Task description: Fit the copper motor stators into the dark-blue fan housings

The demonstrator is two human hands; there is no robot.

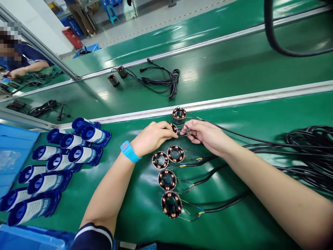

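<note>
My left hand (152,137), with a blue wristband, is closed around a small copper-wound stator ring (173,128) on the green mat. My right hand (204,136) pinches the thin wires (187,133) coming off that ring. Another stator ring (179,115) stands just beyond my fingers. Several more rings lie nearer me, such as one ring (176,153) and the nearest ring (171,204), each joined to a black cable (223,205) running right.
A bundle of black cables (309,152) lies at the right. Several blue-and-white cylindrical housings (62,163) lie at the left beside a blue bin (13,152). On the conveyor belt beyond are two stators (113,80) with a coiled cable (166,81). Another person's arm (26,69) works at far left.
</note>
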